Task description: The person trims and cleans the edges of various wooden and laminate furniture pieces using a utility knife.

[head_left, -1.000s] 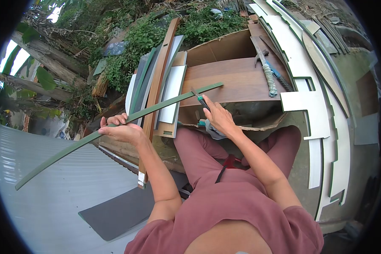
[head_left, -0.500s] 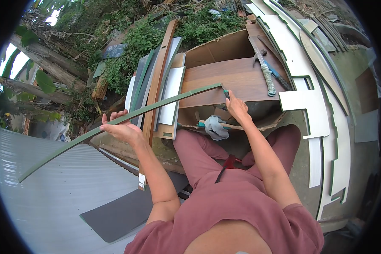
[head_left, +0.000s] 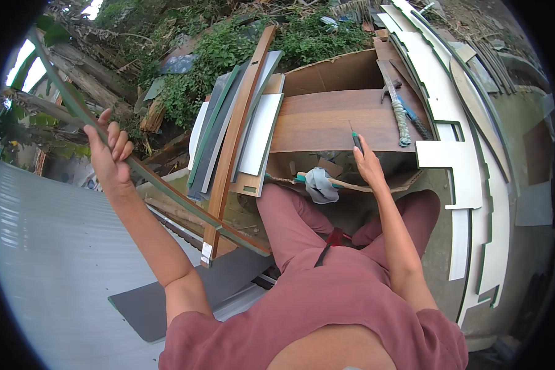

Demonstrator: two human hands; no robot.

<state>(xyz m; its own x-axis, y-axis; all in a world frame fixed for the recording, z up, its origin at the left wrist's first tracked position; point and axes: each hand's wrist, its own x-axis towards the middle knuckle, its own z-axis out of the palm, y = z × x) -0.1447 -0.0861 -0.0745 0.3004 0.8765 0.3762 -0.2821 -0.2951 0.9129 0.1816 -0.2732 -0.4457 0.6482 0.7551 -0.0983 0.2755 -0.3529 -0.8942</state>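
A long, narrow green-edged strip (head_left: 179, 193) is in my left hand (head_left: 112, 161), whose fingers close around it at the left. It slants from the upper left down toward my lap, its lower end near my thigh. My right hand (head_left: 369, 168) grips a small thin-tipped hand tool (head_left: 356, 141) with a green and black handle, its tip pointing up over the brown wooden board (head_left: 327, 120). I cannot make out the exact kind of tip. A hammer (head_left: 399, 117) with a wrapped handle lies on the board's right side, beside a blue-handled tool (head_left: 416, 117).
An open cardboard box (head_left: 333, 71) supports the board. A grey cloth (head_left: 320, 187) hangs at its near edge. Stacked planks (head_left: 243, 123) lean to the left, white cut-out panels (head_left: 453, 157) run along the right. Corrugated sheeting (head_left: 49, 246) lies at lower left.
My left hand has moved left and up, swinging the strip so its far end rises and its other end drops toward my lap. The tool in my right hand is now apart from the strip.
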